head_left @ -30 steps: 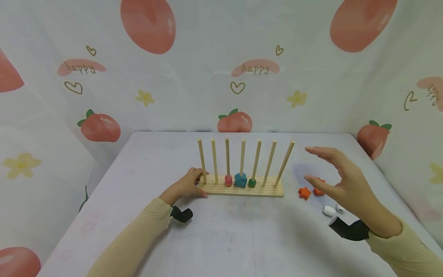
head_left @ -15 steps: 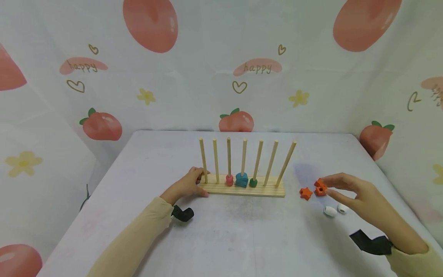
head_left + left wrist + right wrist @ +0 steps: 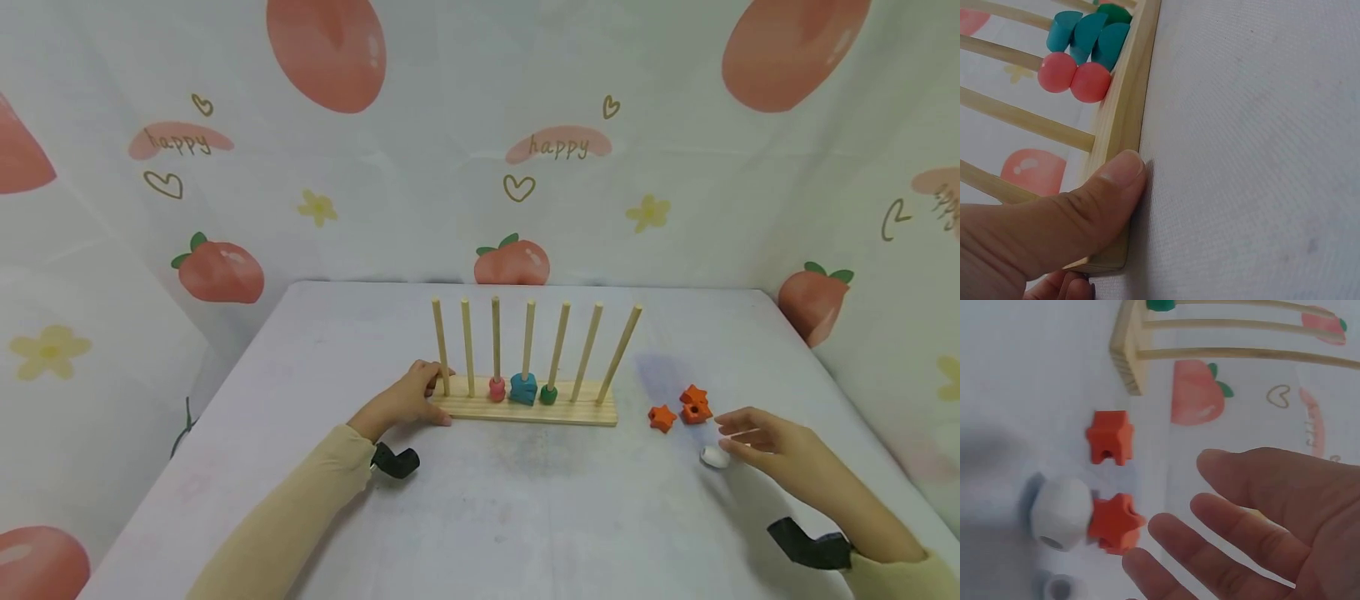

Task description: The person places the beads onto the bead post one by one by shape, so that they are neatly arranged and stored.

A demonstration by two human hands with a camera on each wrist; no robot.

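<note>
My left hand (image 3: 408,398) grips the left end of a wooden peg rack (image 3: 540,412), the thumb (image 3: 1107,194) lying along its front edge. Seven-like upright pegs (image 3: 528,333) rise in a row from the base. Pink beads (image 3: 1072,78) sit low on the third peg, teal beads (image 3: 523,390) on the fourth and a green bead (image 3: 549,395) on the fifth. My right hand (image 3: 780,450) hovers with fingers apart, holding nothing. Just under its fingertips lies a white bead (image 3: 714,456); a second white bead (image 3: 1059,587) is hidden by the hand in the head view.
Orange star-shaped beads (image 3: 662,418) lie between the rack and my right hand, two of them close together (image 3: 1116,522). A white cloth covers the table (image 3: 540,517). Behind stands a fruit-printed backdrop (image 3: 420,200).
My right hand came down to the orange star beads, then drew back toward me and now hangs over the white beads. My left hand keeps its grip on the rack.
</note>
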